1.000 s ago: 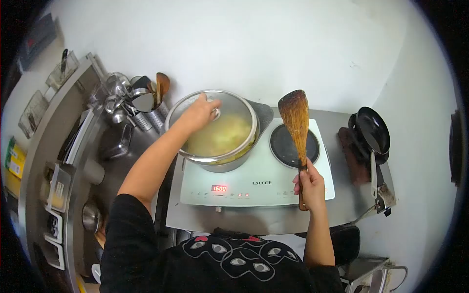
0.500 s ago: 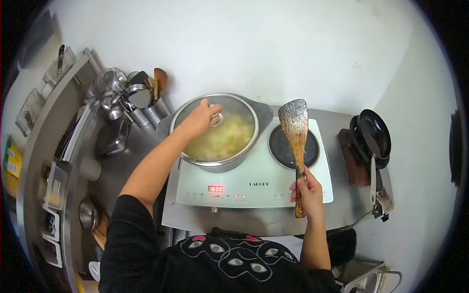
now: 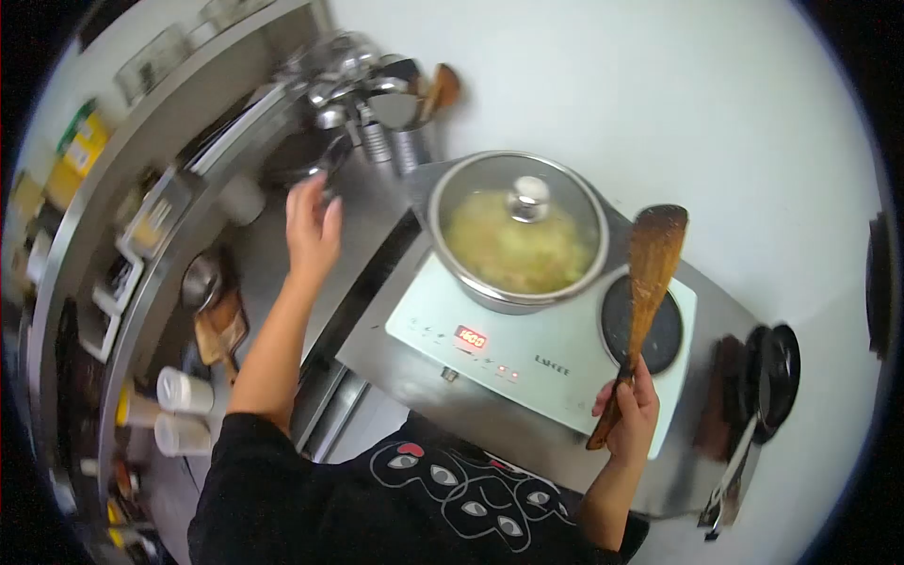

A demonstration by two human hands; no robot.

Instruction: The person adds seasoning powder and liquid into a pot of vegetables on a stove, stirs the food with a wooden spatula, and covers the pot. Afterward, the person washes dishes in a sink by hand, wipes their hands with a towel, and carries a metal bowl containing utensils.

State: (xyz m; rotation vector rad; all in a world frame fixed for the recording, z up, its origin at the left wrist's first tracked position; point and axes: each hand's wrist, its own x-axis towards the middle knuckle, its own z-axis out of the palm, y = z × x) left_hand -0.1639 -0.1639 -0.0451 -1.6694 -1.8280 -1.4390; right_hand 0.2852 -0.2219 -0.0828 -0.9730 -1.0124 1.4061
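Partly hidden: spatula handle (image 3: 605, 429), right hand (image 3: 635, 412) grip closed around it; left hand (image 3: 313, 234) blurred, grip spread.

Red digits "1600" lit on the small display (image 3: 472, 337) at the front left of the white double cooktop (image 3: 438, 325); dark brand lettering (image 3: 552, 364) on the same panel, right of the digits, opens with "LA" and ends in "E", middle letters too soft to be sure of. Touch-control marks (image 3: 428, 330) along that front strip too small to make out, two of them by red lights (image 3: 508, 374); print on the yellow-and-green package (image 3: 85, 141), upper-left shelf, blurred past reading.
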